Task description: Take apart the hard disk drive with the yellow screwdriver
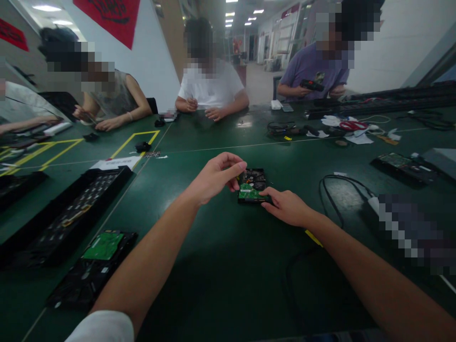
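A small hard drive [251, 185] with a green circuit board lies on the dark green table in front of me. My left hand [218, 176] is at its upper left corner, thumb and fingers curled together; anything between them is too small or hidden to name. From the right, my right hand [285, 205] grips the drive's lower right edge, index finger on the board and thumb at the side.
At left are a long black tray [71, 213] and a larger drive [103, 244]. Another drive [402, 168], a black cable [329, 190] and a pixelated device [416, 232] are at right. Tools and wires lie farther back. Several people sit across the table [199, 137].
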The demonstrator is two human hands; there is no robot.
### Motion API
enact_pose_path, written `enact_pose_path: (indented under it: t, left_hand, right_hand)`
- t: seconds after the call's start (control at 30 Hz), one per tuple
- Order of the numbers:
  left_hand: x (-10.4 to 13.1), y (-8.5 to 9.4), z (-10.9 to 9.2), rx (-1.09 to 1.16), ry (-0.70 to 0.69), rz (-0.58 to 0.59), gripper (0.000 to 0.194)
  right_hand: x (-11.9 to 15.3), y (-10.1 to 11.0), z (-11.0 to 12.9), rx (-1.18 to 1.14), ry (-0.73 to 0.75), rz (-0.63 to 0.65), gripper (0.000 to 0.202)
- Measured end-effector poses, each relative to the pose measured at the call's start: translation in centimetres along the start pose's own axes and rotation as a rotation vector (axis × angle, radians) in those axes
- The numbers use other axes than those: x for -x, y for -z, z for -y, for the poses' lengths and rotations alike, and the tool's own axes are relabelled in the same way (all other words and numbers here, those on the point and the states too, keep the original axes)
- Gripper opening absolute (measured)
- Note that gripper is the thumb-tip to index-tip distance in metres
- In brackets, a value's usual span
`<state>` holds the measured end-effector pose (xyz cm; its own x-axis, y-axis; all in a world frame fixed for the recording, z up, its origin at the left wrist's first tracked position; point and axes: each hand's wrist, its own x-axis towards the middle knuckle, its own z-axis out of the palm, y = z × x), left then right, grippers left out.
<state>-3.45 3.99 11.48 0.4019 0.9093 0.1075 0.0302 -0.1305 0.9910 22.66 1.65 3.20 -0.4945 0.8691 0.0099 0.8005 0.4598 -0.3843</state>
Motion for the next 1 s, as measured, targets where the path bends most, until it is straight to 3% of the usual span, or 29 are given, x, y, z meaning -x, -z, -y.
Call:
enact_pose_path:
  t: [0.4,0.67,1.0]
  left_hand:
    - [-0.43,0.43,0.23,-0.036,0.006,-0.021,0.026]
    - [-0.38,0.27,-0.26,0.074,0.027,-0.027,0.019]
    - [-0.53,0.52,0.31,-0.159,-0.018,-0.103,0.032]
  right_hand:
    - [-0.02,-0.14,-0.1,0.007,-0.007,0.002,0.038]
    - [-0.05,-0.13,-0.15,-0.006,-0.002,0.001,0.038]
    - [-0.02,-0.17,-0.18,-0.008,-0.004,-0.006,0.037]
